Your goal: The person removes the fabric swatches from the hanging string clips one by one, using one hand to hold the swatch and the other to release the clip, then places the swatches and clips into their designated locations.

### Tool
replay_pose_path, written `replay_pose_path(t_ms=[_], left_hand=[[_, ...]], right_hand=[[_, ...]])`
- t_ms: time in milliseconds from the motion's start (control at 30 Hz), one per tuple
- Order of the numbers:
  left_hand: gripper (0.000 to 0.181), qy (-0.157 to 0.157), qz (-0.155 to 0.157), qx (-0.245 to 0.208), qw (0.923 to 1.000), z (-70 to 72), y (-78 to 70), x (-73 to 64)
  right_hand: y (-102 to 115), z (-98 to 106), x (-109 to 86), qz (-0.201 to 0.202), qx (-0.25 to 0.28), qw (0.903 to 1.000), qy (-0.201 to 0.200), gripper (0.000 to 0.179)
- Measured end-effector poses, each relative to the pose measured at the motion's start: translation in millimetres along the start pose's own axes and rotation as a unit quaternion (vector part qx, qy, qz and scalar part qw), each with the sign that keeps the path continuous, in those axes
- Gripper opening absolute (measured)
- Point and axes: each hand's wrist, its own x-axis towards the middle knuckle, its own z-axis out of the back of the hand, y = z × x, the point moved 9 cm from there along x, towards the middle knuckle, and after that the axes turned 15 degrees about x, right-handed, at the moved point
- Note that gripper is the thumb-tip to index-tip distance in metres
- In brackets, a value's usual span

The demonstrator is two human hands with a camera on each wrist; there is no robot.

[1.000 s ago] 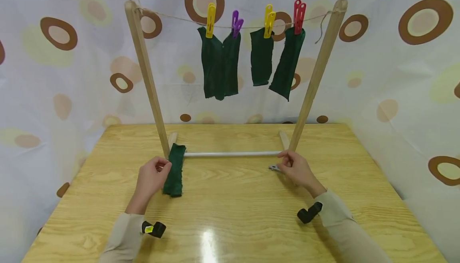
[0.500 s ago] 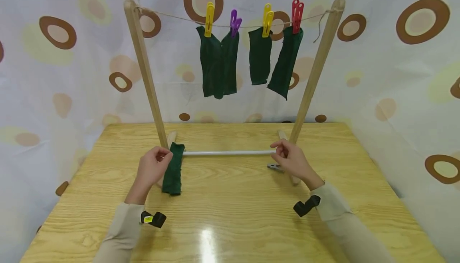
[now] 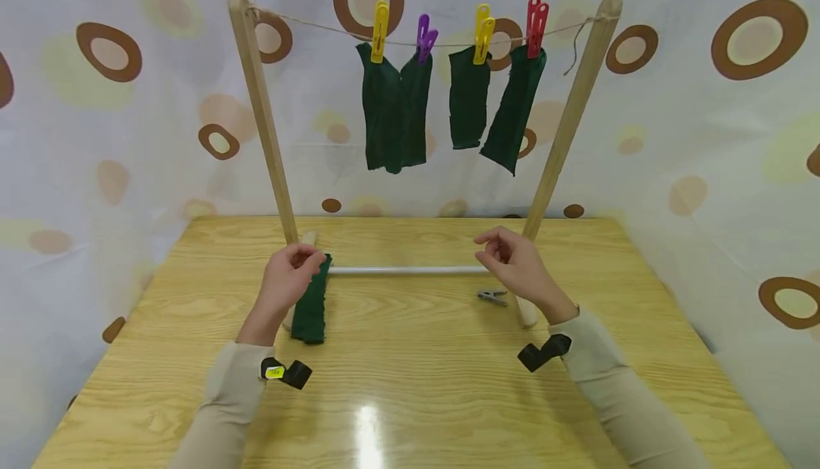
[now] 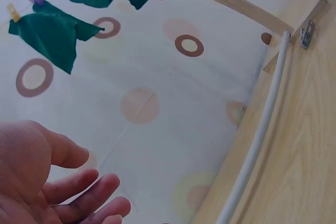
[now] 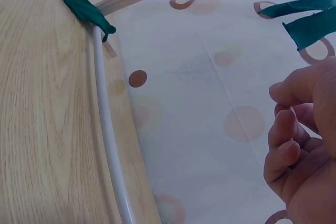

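My left hand (image 3: pixel 288 277), fingers loosely bent and holding nothing, is raised in front of the rack's left post. Behind and below it in the head view, a dark green cloth strip (image 3: pixel 310 316) lies over the left foot and the end of the white bar. My right hand (image 3: pixel 519 266) hovers near the right post, its relaxed fingers around nothing. Below that hand a grey clothespin (image 3: pixel 492 297) lies on the table; the left wrist view also shows this clothespin (image 4: pixel 307 35) beside the right foot. Empty fingers (image 4: pixel 89 198) show in the left wrist view.
Two wooden posts (image 3: pixel 263 109) carry a twine line (image 3: pixel 307 24). Green cloths (image 3: pixel 393 117) hang from it by yellow, purple and red clothespins (image 3: pixel 537 28). A white bar (image 3: pixel 403 270) joins the feet low over the wooden table (image 3: pixel 410 355). A patterned backdrop stands behind.
My right hand has risen and moved left, away from the grey clothespin, which now shows fully on the table. The left hand has moved up and to the right over the green strip.
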Motion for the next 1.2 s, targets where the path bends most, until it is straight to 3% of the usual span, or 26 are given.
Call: replay_pose_path(t_ms=[233,533,633,867,1200], left_hand=[[0.029,-0.009,-0.013,0.000,0.9999,-0.3,-18.9,10.2],[0.034,-0.005,-0.007,-0.013,0.9999,9.4,-32.0,20.8],[0.034,-0.008,-0.012,-0.016,0.9998,9.2,-38.7,21.8],[0.030,-0.018,-0.033,-0.022,0.9991,5.1,-53.1,23.7],[0.030,-0.038,-0.016,-0.049,0.9980,9.8,-67.6,32.4]], right_hand=[[33,-5,-0.3,0.007,0.002,0.9999,0.012,0.017],[76,-10,7.5,0.058,-0.004,0.9979,0.029,0.015],[86,-10,13.4,0.079,-0.002,0.9963,0.033,0.015],[80,1,38.1,0.114,0.003,0.9931,0.027,0.019],[127,0,66.2,0.170,-0.007,0.9854,0.006,0.017]])
